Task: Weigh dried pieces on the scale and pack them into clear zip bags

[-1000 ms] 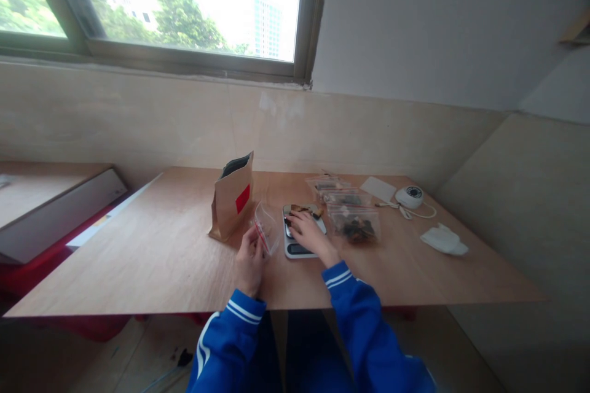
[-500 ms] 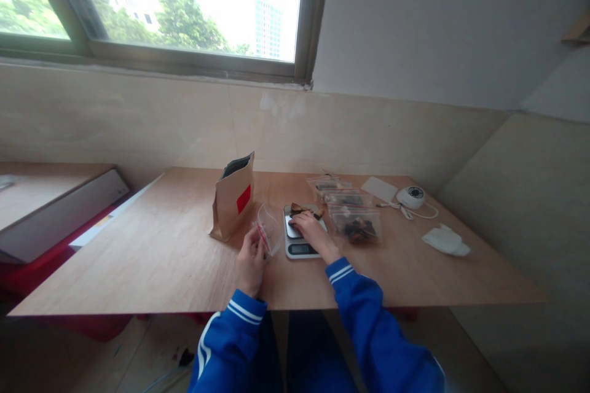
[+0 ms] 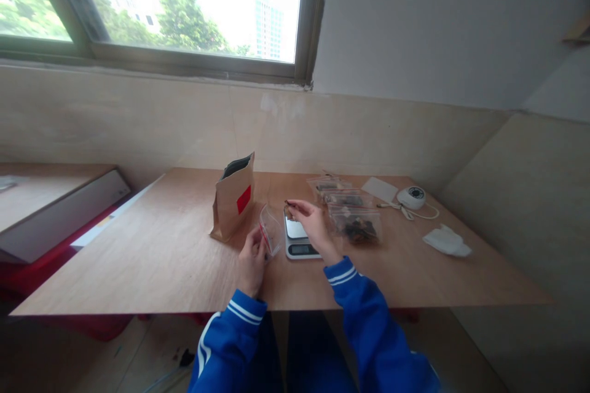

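Observation:
My left hand (image 3: 252, 258) grips a clear zip bag (image 3: 273, 233) with a red strip, its mouth gaping toward the scale. Above the kitchen scale (image 3: 302, 250), my right hand (image 3: 310, 221) pinches dried brown pieces (image 3: 290, 210), whose exact kind I cannot make out. Part of the scale's plate is hidden beneath that hand. Left of the zip bag stands an upright brown paper pouch (image 3: 232, 199) with a red label and an open top. To the right of the scale lies a filled zip bag (image 3: 361, 228) holding dark dried pieces.
More filled zip bags (image 3: 346, 198) lie behind it. Farther right are a white card (image 3: 379, 188), a white round device (image 3: 411, 197) with a cable, and a crumpled white tissue or bag (image 3: 447, 241). Another table (image 3: 50, 196) stands at the left, and a wall runs behind.
My right hand has risen off the scale plate with the brown pieces pinched in its fingers and moved slightly left. My left hand still grips the zip bag in nearly the same place.

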Demonstrator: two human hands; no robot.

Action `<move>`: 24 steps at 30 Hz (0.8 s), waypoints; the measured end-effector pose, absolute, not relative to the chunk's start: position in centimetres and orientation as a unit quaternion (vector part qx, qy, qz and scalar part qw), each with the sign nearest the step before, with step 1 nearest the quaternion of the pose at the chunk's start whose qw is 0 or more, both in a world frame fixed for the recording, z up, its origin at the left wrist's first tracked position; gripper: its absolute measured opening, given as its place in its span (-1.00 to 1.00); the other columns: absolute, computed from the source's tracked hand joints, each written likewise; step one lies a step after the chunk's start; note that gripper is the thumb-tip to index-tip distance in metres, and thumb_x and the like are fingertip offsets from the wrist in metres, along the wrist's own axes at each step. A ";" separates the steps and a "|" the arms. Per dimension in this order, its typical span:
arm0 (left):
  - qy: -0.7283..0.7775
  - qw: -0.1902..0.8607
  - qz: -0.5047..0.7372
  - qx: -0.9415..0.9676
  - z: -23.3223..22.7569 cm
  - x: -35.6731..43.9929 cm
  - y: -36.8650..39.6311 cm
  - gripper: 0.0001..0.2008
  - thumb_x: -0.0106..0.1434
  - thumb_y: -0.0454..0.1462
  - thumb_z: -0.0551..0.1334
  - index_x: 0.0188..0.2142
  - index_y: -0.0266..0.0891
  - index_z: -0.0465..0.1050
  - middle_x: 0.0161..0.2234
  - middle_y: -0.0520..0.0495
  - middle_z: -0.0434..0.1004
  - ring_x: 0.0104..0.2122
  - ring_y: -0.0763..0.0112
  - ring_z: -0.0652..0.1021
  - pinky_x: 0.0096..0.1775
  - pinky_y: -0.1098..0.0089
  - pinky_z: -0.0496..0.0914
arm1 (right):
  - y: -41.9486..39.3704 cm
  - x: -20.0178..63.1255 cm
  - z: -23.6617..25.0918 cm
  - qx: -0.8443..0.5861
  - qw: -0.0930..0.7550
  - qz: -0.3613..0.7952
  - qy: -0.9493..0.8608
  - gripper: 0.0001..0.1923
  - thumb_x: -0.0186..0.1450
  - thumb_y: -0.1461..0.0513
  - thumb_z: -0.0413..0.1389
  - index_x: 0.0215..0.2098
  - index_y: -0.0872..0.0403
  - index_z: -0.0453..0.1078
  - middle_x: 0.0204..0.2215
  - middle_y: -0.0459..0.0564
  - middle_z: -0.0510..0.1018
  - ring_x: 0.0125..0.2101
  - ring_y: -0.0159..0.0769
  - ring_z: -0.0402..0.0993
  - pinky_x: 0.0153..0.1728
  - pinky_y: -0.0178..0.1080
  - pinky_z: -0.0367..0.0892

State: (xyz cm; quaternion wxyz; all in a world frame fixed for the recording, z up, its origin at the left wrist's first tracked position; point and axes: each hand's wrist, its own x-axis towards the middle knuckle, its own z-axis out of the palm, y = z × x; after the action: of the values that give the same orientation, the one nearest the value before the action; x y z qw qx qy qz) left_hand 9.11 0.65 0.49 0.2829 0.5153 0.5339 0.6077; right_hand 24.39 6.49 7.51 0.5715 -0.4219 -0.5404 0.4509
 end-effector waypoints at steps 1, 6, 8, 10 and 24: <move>0.530 0.287 0.609 0.516 0.5 9.1 0.7 -0.61 0.27 -0.06 0.15 0.01 -0.19 0.36 -0.05 -0.17 0.55 -0.08 0.26 0.56 -0.07 0.24 0.46 | 6.2 23.9 7.6 -0.404 0.575 0.482 -0.524 -0.64 0.10 0.11 0.24 -0.17 0.11 0.52 -0.24 0.06 0.63 -0.30 -0.25 0.54 -0.30 -0.21 0.47; 0.521 0.299 0.610 0.517 0.5 9.1 0.7 -0.59 0.27 -0.06 0.15 0.03 -0.20 0.35 -0.01 -0.19 0.53 -0.03 0.22 0.54 -0.03 0.22 0.44 | 5.0 22.3 7.7 -0.418 0.519 0.493 -0.559 -0.64 0.11 0.11 0.23 -0.16 0.14 0.53 -0.26 0.07 0.64 -0.27 -0.22 0.54 -0.30 -0.23 0.45; 0.521 0.299 0.606 0.521 0.5 9.1 0.7 -0.60 0.27 -0.06 0.14 0.02 -0.20 0.35 -0.01 -0.20 0.52 -0.02 0.21 0.54 -0.02 0.21 0.44 | 4.8 21.9 7.6 -0.454 0.485 0.451 -0.597 -0.65 0.18 0.11 0.18 -0.15 0.16 0.52 -0.26 0.09 0.64 -0.26 -0.18 0.55 -0.27 -0.20 0.44; 0.522 0.301 0.604 0.522 0.6 9.1 0.7 -0.59 0.27 -0.05 0.14 0.03 -0.20 0.35 -0.01 -0.19 0.52 -0.02 0.21 0.54 -0.01 0.20 0.43 | 4.6 21.7 7.5 -0.481 0.441 0.405 -0.641 -0.68 0.28 0.11 0.08 -0.17 0.16 0.53 -0.25 0.11 0.64 -0.22 -0.12 0.55 -0.19 -0.15 0.42; 0.530 0.331 0.602 0.497 0.2 9.1 0.8 -0.57 0.27 -0.04 0.14 0.05 -0.18 0.34 -0.05 -0.17 0.55 -0.10 0.26 0.57 -0.08 0.26 0.46 | 9.5 27.1 5.3 -0.518 0.403 0.160 -0.738 -0.67 0.29 0.35 -0.11 -0.12 0.14 0.45 -0.12 0.14 0.52 -0.07 -0.24 0.45 -0.01 -0.17 0.33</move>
State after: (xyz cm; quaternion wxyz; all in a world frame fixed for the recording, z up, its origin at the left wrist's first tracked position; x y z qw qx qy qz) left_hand 9.07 0.77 0.21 0.3312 0.4969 0.5304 0.6017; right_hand 27.10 9.49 5.26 0.4025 -0.5178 -0.7376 0.1604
